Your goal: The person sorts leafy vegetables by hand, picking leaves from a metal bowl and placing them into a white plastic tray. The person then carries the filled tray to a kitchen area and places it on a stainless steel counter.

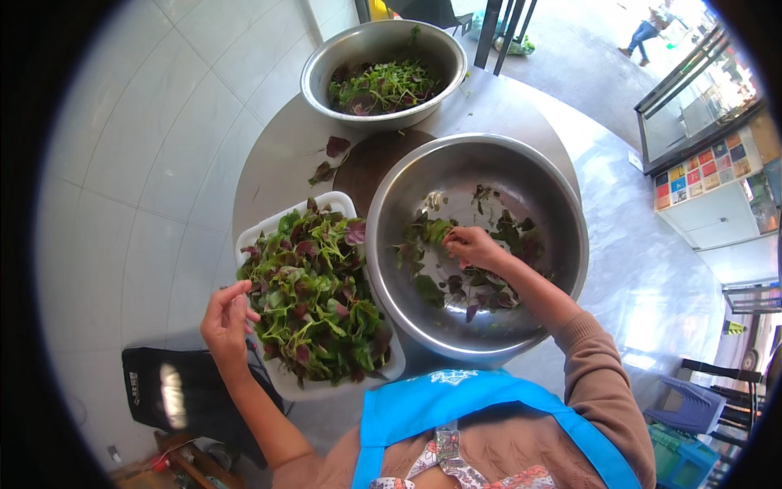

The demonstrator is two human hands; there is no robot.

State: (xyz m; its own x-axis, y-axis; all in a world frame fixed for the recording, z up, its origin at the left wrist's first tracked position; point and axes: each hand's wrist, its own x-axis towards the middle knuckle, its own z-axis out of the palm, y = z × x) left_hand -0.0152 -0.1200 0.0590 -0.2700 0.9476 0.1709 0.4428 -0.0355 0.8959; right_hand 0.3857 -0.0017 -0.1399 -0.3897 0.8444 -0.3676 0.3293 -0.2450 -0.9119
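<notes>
My right hand reaches into a large metal basin, its fingertips pinched at some leafy greens. More green and purple leaves lie scattered over the basin's shiny bottom. To the left, a white plastic tray holds a heaped pile of green and purple leafy vegetables. My left hand hovers at the tray's left edge, fingers curled; whether a small bit sits between its fingertips I cannot tell.
A second metal basin with greens stands at the table's far edge. Loose purple leaves lie on the round table. A black chair is at lower left, a counter at right. A person is far off at upper right.
</notes>
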